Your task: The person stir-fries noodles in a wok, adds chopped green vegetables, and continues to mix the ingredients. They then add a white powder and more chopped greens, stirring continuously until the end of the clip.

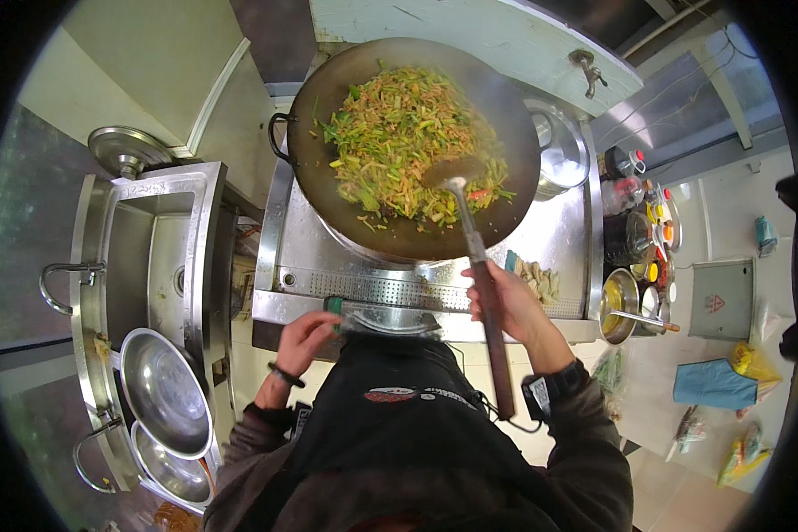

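My right hand [509, 302] grips the wooden handle of a long wok spatula [471, 226]. The spatula's metal blade rests in a heap of chopped green vegetables and brown shreds [405, 146], with some red bits, inside a large wok [312, 199]. My left hand [306, 336] is at the stove's front edge, its fingertips at a green-ended, clear object [334, 312]; whether they grip it I cannot tell. A folded cloth [538, 279] lies on the steel stove top just beyond my right hand. Haze hangs over the wok's upper right.
Left of the stove stand a steel sink [166, 259], steel basins [166, 392] and a metal lid [130, 149]. To the right are several bottles [628, 236] and a pot of yellow liquid [615, 322] with a ladle. A tap [588, 73] juts from the back panel beyond the wok.
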The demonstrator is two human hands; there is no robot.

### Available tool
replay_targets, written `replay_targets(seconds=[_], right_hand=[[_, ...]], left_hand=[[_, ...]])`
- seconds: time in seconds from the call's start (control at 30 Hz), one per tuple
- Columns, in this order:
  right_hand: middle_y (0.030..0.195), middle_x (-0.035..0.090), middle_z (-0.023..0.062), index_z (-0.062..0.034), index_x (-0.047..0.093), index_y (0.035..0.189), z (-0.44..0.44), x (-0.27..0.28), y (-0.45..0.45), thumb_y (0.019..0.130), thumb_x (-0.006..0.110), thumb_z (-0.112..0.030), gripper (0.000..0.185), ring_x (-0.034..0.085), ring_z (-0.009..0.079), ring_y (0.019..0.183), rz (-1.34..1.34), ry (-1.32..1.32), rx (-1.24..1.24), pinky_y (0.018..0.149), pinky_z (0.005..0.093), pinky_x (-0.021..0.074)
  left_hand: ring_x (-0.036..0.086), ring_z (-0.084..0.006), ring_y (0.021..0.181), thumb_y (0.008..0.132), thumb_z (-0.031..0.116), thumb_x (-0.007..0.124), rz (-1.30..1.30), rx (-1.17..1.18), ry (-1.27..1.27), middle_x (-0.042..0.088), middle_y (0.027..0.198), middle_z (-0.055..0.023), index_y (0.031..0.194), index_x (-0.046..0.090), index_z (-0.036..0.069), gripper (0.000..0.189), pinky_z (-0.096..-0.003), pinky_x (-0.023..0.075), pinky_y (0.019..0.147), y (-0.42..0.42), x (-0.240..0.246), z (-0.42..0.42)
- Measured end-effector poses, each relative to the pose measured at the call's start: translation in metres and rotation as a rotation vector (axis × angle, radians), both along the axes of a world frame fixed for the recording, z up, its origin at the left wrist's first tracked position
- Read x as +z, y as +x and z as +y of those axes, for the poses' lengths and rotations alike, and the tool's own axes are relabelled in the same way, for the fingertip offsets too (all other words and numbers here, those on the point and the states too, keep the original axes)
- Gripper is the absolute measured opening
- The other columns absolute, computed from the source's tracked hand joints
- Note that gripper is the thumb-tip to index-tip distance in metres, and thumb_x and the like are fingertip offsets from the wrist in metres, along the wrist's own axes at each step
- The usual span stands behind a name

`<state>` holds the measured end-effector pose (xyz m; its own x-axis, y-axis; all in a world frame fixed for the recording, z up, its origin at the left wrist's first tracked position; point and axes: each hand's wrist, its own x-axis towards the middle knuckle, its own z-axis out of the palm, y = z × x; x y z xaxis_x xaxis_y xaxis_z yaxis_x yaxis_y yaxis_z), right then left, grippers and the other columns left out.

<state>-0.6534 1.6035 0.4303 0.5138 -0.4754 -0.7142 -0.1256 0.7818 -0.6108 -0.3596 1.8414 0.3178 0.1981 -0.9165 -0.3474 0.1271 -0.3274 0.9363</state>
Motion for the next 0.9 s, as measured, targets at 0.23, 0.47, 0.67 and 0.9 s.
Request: replay_targets(seconds=[0.23, 0.47, 0.67, 0.9], right_hand=[[0.111, 0.067, 0.0144, -0.0012, 0.053, 0.129, 0.006, -0.029, -0.027, 0.092, 0.061, -0.034, 0.050, 0.065, 0.0252, 0.094, 0.033, -0.785, 0.417, 0.084, 0.0353, 0.0507], [0.116, 0.059, 0.0107, -0.0085, 0.057, 0.129, 0.032, -0.071, -0.234, 0.095, 0.057, -0.028, 0.039, 0.060, 0.0211, 0.099, -0.240, -0.901, 0.480, 0.084, 0.0313, 0.0486], [0.096, 0.067, 0.0052, -0.0051, 0.059, 0.123, 0.012, -0.164, -0.498, 0.096, 0.055, -0.021, 0.032, 0.064, 0.0134, 0.080, 0.013, -0.523, -0.217, 0.068, 0.0277, 0.0525], [0.087, 0.066, 0.0074, -0.0048, 0.060, 0.114, -0.026, -0.201, -0.697, 0.095, 0.054, -0.018, 0.025, 0.065, 0.0148, 0.070, 0.397, -0.406, -0.909, 0.056, 0.0258, 0.0510]], left_hand=[[0.060, -0.0277, 0.109, 0.098, 0.028, 0.053, 0.704, -0.051, 0.050, 0.054, 0.130, -0.0164, 0.147, 0.025, 0.014, 0.058, -0.0410, 0.0511, 0.089, -0.136, 0.085, -0.099], [0.062, -0.0240, 0.102, 0.094, 0.019, 0.055, 0.443, 0.126, -0.178, 0.063, 0.112, -0.0159, 0.122, 0.053, -0.001, 0.035, -0.0394, 0.0519, 0.091, -0.225, 0.063, -0.151], [0.044, -0.0115, 0.057, 0.091, 0.007, 0.054, 0.750, 0.309, -0.115, 0.041, 0.067, -0.0033, 0.072, 0.041, 0.006, 0.023, -0.0236, 0.0456, 0.055, -0.230, 0.063, -0.220], [0.058, -0.0200, 0.060, 0.076, -0.003, 0.058, -1.595, 0.510, -0.523, 0.060, 0.102, -0.0170, 0.134, 0.039, -0.003, 0.061, -0.0307, 0.0506, 0.051, -0.235, 0.005, -0.139]])
